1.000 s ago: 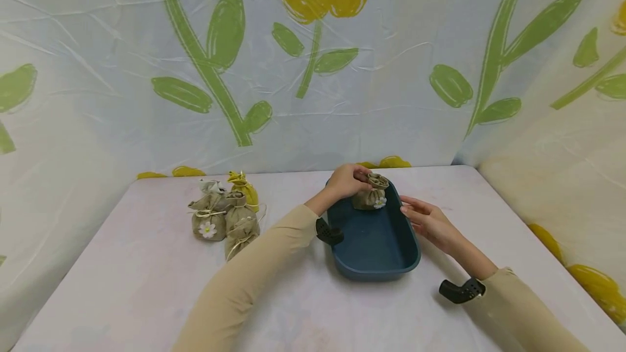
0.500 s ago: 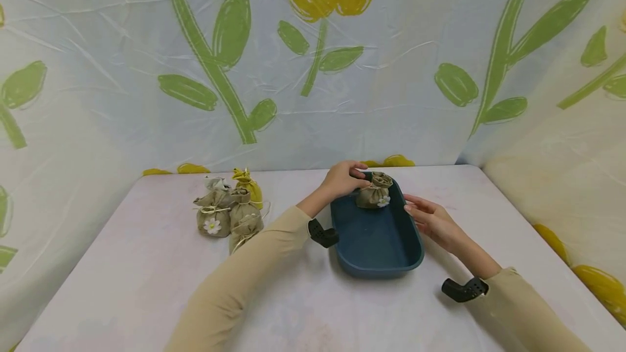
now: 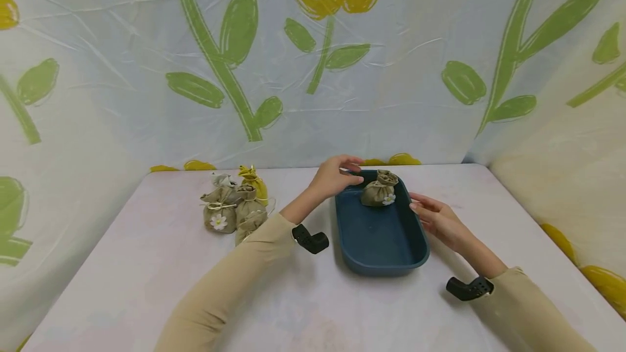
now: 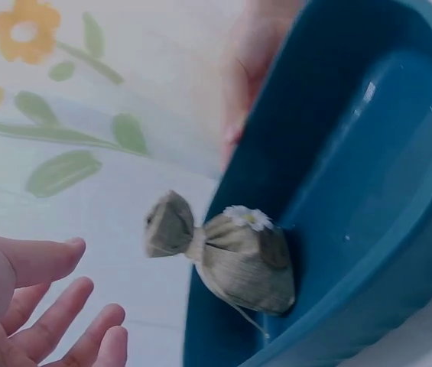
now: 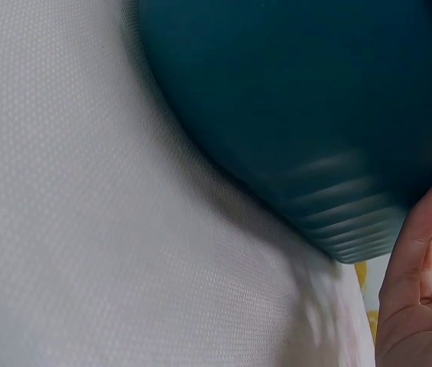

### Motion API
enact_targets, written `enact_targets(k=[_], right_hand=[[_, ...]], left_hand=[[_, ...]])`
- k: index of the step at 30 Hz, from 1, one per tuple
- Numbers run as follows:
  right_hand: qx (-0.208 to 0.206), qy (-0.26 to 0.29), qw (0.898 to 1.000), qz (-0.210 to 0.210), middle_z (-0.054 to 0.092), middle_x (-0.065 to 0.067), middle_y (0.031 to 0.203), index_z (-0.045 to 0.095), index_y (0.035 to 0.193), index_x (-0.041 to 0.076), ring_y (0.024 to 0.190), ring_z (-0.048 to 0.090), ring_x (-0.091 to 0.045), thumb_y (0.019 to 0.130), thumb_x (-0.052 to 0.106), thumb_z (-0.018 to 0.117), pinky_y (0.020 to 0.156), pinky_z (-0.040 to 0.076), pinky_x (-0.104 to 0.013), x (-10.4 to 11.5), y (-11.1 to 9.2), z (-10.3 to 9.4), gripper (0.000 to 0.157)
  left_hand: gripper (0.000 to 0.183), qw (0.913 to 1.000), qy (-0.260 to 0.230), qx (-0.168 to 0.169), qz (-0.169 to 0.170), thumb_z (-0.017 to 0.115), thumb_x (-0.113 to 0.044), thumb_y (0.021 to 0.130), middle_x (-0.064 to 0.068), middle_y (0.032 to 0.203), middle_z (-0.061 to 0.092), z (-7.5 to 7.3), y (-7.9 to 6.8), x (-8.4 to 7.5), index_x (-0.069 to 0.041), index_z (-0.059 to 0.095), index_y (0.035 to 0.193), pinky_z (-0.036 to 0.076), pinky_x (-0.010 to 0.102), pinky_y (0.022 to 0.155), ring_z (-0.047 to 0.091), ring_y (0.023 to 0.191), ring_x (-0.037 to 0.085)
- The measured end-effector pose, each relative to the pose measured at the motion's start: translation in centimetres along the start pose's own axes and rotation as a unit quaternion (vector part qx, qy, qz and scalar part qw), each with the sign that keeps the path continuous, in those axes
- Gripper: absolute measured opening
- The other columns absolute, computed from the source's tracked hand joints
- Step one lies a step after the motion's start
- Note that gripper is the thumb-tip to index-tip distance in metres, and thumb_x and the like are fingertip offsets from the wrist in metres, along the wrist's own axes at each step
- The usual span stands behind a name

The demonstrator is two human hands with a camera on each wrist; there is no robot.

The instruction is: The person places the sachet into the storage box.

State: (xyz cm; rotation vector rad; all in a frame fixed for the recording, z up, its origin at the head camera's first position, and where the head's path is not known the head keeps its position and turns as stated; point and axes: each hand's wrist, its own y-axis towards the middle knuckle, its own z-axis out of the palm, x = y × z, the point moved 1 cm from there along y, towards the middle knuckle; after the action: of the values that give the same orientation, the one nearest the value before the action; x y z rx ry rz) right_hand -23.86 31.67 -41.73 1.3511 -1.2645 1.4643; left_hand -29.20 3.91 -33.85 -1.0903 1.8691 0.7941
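Right of frame centre, a cloth bag [image 3: 377,193] sits inside a blue tub [image 3: 381,243]. The left hand [image 3: 335,178] is free, fingers loosely spread; the right hand [image 3: 441,224], fingers extended, seems to touch the tub's side.

Both arms are covered by long beige sleeves of plain, soft-looking cloth. The left sleeve [image 3: 215,295] creases into several small folds toward the elbow and lies smoother along the forearm. The right sleeve [image 3: 533,308] has a little puckered peak at its cuff. Each cuff ends above the wrist, so the left hand [image 3: 335,178] and right hand [image 3: 442,226] are bare. By each cuff sits a matte black piece, the left mount [image 3: 310,239] and right mount [image 3: 469,289], bent like an elbow, its sleeve end dotted with small holes.
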Motion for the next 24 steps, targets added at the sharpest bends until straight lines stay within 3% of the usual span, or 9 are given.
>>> enact_targets(k=[8,15,24], right_hand=[[0.009,0.010,1.000,-0.006,0.060,0.012,0.101,0.048,0.137,0.019,0.092,0.060,0.001,0.100,0.022,0.053,0.080,0.052,-0.015,0.0,0.0,-0.1,0.038],[0.018,0.037,0.999,-0.017,0.061,0.011,0.101,0.056,0.126,0.026,0.092,0.061,0.000,0.100,0.018,0.052,0.080,0.052,-0.016,-0.1,0.0,0.0,0.028],[0.020,0.049,0.998,-0.024,0.061,0.012,0.101,0.060,0.118,0.031,0.090,0.060,0.000,0.099,0.018,0.053,0.078,0.052,-0.016,-0.1,0.0,0.1,0.024]], left_hand=[[0.040,0.9969,-0.054,-0.039,0.042,0.068,-0.009,0.089,0.014,0.122,0.065,-2.2,-2.1,-0.8,-0.012,0.061,0.128,0.056,0.027,0.080,0.066,0.103,0.026],[0.039,0.9944,-0.067,-0.069,0.043,0.068,-0.010,0.088,0.008,0.120,0.066,-3.8,-4.0,-1.1,-0.013,0.061,0.126,0.056,0.029,0.082,0.067,0.102,0.023],[0.039,0.9885,-0.084,-0.104,0.071,0.068,-0.006,0.088,0.013,0.121,0.066,-5.8,-6.0,-0.6,-0.009,0.061,0.126,0.056,0.031,0.083,0.066,0.101,0.026]])
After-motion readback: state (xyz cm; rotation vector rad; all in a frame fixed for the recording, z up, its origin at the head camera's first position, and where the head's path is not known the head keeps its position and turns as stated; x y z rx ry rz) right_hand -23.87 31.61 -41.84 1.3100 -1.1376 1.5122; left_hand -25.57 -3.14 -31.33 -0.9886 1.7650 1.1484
